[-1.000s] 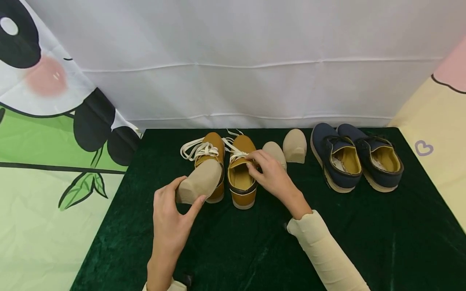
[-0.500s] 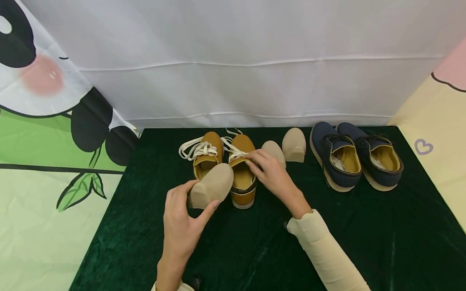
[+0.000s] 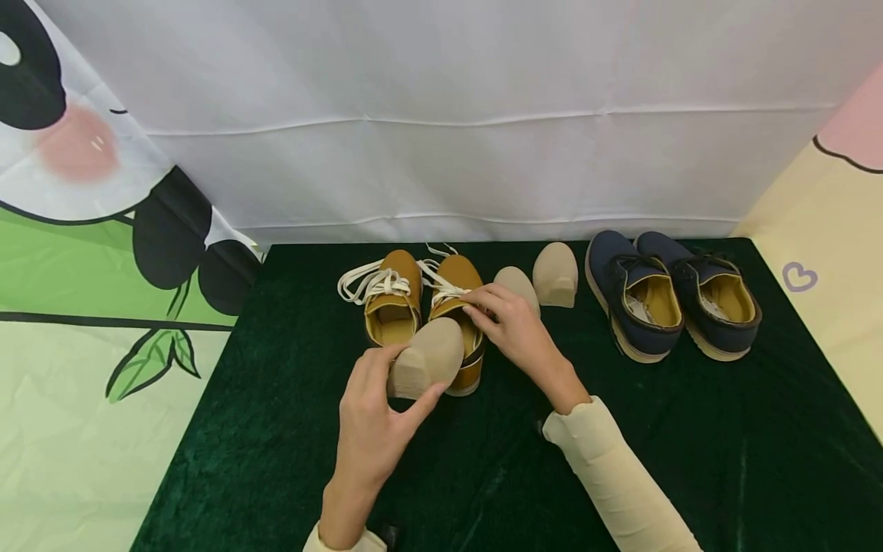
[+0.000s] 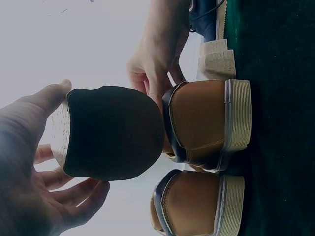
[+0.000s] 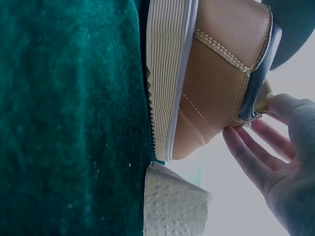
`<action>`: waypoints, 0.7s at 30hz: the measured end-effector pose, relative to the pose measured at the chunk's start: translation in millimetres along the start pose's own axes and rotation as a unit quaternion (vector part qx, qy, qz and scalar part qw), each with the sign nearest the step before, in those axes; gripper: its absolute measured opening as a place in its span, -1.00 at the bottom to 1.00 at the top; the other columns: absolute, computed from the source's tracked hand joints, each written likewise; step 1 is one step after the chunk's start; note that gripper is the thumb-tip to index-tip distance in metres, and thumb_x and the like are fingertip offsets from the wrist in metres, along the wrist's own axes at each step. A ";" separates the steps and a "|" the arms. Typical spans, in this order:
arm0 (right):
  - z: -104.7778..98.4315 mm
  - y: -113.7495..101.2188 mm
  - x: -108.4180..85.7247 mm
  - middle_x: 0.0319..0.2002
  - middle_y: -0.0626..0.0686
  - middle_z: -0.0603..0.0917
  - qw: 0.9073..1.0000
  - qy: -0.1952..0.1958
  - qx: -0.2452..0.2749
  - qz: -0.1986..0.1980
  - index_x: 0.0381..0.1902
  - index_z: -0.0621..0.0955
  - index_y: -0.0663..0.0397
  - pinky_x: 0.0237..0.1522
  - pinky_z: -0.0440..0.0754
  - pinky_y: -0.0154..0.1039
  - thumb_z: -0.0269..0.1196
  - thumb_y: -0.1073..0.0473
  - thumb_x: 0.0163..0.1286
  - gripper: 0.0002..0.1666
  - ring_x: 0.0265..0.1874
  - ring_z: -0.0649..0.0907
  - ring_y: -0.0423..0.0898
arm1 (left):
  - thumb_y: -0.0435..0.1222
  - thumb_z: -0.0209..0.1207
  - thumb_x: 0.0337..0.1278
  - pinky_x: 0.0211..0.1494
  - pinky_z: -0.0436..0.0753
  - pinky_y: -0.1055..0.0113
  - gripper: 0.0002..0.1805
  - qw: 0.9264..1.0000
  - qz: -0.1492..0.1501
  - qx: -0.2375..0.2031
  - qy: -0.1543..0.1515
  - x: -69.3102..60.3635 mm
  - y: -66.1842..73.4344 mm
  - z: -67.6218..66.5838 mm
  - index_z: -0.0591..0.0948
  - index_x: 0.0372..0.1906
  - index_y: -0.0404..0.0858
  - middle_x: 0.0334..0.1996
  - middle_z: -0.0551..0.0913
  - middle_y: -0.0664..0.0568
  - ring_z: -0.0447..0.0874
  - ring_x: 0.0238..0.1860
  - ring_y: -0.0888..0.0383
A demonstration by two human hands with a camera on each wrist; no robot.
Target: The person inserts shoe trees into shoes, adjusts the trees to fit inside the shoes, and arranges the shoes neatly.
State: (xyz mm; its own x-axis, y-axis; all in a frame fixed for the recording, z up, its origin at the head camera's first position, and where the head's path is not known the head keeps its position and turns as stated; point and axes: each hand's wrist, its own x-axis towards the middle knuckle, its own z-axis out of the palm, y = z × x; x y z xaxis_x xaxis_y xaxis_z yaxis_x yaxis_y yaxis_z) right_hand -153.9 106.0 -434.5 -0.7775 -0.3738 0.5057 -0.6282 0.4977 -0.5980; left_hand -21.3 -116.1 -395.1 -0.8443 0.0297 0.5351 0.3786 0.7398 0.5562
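Observation:
My left hand (image 3: 375,414) grips a beige moulded shoe insert (image 3: 438,353) between thumb and fingers, over the heel end of the right-hand tan shoe (image 3: 458,272). In the left wrist view the insert (image 4: 115,132) shows its dark hollow-looking side, rounded end toward the shoe. My right hand (image 3: 513,326) pinches that shoe's upper at the front of the opening, near the white laces. In the right wrist view my thumb (image 5: 283,105) lies at the opening and the fingers outside it. The left-hand tan shoe (image 3: 393,318) stands beside it, opening visible. The insert hides part of both shoes.
Two more beige inserts stand behind my right hand: a near one (image 3: 516,285), partly covered, and a farther one (image 3: 556,274). A pair of navy shoes (image 3: 635,307) stands at the right. Green velvet cloth (image 3: 276,429) covers the table, and a white curtain (image 3: 428,169) hangs behind.
My left hand has carried the insert rightward, from over the left-hand tan shoe to over the right-hand one. My right hand has stayed at the right-hand shoe's opening.

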 end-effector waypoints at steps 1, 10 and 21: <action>0.1 0.5 0.0 0.00 0.05 0.75 1.000 0.001 0.000 -0.001 0.07 0.75 0.07 -0.15 0.72 -0.15 0.34 0.21 0.48 -0.75 -0.16 0.71 -0.10 | -0.02 0.59 -0.02 -0.03 0.68 0.06 -0.33 1.000 0.001 0.000 0.000 0.2 -0.2 1.7 0.60 0.18 -0.16 -0.01 0.67 -0.01 0.63 0.00 0.10; -0.3 2.1 -1.0 0.01 0.04 0.76 1.000 -0.004 0.002 0.002 0.08 0.75 0.05 -0.15 0.71 -0.16 0.33 0.17 0.50 -0.75 -0.15 0.71 -0.11 | 0.08 0.55 0.00 -0.06 0.68 0.07 -0.33 1.000 0.010 0.023 0.000 3.6 -0.4 16.5 0.61 0.15 -0.17 -0.04 0.65 -0.06 0.62 -0.03 0.02; -2.8 2.0 -0.8 0.02 0.02 0.75 1.000 -0.009 0.003 0.006 0.09 0.75 0.01 -0.09 0.71 -0.12 0.31 0.15 0.52 -0.74 -0.08 0.72 -0.09 | 0.14 0.51 0.04 -0.10 0.62 0.14 -0.30 0.998 0.018 0.053 0.004 9.6 2.1 37.3 0.61 0.19 -0.16 -0.09 0.62 -0.06 0.58 -0.09 0.01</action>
State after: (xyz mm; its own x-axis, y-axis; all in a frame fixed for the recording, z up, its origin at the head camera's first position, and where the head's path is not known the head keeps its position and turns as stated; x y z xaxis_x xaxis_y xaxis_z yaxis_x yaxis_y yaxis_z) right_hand -154.5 109.5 -434.3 -0.7856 -0.3817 0.4870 -0.6186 0.4979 -0.6078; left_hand -42.8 -89.1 -412.5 -0.8283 0.0522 0.5578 0.3650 0.8056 0.4666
